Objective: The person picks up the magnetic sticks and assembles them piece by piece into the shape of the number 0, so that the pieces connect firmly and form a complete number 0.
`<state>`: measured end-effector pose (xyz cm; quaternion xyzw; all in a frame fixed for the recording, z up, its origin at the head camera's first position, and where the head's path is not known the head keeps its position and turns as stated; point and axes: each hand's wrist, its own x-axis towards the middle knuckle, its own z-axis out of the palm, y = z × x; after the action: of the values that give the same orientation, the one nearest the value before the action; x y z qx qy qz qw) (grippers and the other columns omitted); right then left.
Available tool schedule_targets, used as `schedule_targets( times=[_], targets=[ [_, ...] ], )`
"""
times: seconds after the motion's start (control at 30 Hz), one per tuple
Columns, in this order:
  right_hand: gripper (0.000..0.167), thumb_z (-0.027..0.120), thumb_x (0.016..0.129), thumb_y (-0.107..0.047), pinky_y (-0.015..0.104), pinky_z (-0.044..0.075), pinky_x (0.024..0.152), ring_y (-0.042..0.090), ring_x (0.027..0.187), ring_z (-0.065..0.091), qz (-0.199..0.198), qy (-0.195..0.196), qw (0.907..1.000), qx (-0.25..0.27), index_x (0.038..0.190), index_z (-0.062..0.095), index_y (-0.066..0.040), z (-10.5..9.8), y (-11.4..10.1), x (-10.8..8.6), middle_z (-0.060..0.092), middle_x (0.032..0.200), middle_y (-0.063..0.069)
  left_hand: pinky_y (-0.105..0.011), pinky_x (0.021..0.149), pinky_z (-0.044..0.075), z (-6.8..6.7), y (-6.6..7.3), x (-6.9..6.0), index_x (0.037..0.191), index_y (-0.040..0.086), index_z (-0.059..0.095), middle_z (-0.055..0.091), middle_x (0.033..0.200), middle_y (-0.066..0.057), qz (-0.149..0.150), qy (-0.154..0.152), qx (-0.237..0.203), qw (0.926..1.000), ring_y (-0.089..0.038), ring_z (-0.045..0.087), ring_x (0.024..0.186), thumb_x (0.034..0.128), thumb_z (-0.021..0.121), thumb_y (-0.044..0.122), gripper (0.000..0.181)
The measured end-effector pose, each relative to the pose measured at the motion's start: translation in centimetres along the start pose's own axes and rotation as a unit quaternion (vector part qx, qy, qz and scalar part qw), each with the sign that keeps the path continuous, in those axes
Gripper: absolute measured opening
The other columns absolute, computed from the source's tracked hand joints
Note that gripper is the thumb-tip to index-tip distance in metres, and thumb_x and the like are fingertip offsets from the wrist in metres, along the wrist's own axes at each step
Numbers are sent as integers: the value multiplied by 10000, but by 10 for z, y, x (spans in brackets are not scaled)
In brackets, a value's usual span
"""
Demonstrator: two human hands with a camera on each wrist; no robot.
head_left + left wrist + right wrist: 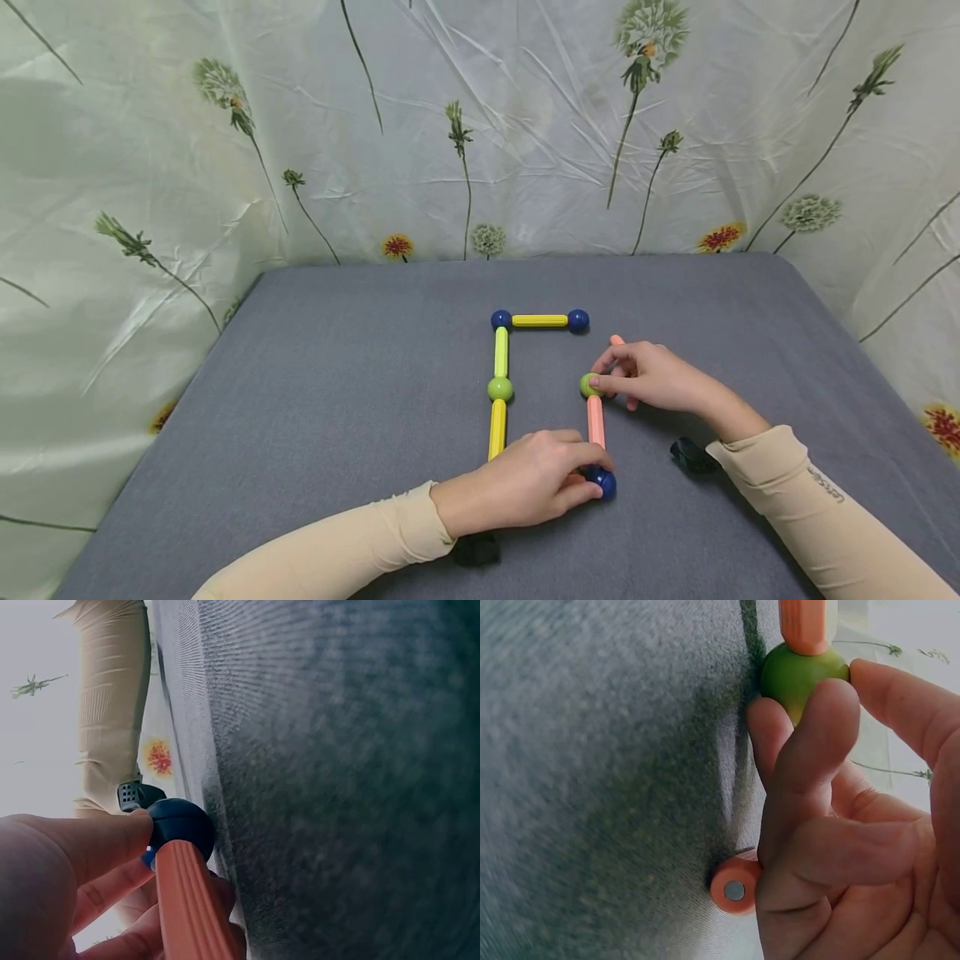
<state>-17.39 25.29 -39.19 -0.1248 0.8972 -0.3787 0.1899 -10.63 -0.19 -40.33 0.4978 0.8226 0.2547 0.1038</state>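
Thumb and fingers of my left hand [531,477] pinch a dark blue ball [607,486], also seen close up in the left wrist view. A salmon-pink ribbed rod [596,421] runs from that ball to a green ball [587,385]. My right hand [660,377] pinches the green ball; in the right wrist view the ball [799,679] sits against the rod's end. Another salmon-pink rod [617,340] lies on the cloth, partly hidden behind the right hand. Its round end [735,889] shows a metal disc in the right wrist view.
Left of the hands, a yellow rod [497,429], green ball [500,389], lime rod [501,352], blue ball [501,320], yellow rod [540,320] and blue ball [578,321] form a bent chain on the grey cloth [360,375]. A flower-printed curtain [525,125] hangs behind.
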Motion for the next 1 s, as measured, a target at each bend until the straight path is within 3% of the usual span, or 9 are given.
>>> schedule_targets(
  times=[0.37,0.67,0.83,1.0],
  targets=[
    [323,715,1042,-331,290,489,591,184,653,635,65,217,9997,-90,1207,735,-54,-8,2,-5,716,847,32,-36,748,423,-16,-2,2,1267,184,744,744,1086,72,-75,54,93,9999,25,624,893,1028,751,234,244],
    [326,717,1041,-344,301,515,600,180,671,630,140,496,9986,-154,1185,724,-52,-18,4,-9,692,815,41,-185,848,556,-60,-10,12,1321,145,724,755,1144,-38,-95,171,179,9996,-156,721,1038,1020,761,203,308],
    [303,726,1038,-333,286,511,596,170,672,630,138,664,9974,-258,1162,729,-57,-19,8,-8,675,764,29,-270,891,591,-83,-20,23,1329,169,717,752,1214,-46,-426,285,397,9979,-157,710,1104,1017,770,227,322],
    [285,723,1043,-315,285,520,609,166,686,644,167,875,9955,-328,1156,724,-53,-21,10,-8,692,751,17,-334,911,605,-97,-37,33,1318,159,717,755,1216,-62,-726,537,638,9939,-151,707,1094,1016,770,216,312]
  ],
)
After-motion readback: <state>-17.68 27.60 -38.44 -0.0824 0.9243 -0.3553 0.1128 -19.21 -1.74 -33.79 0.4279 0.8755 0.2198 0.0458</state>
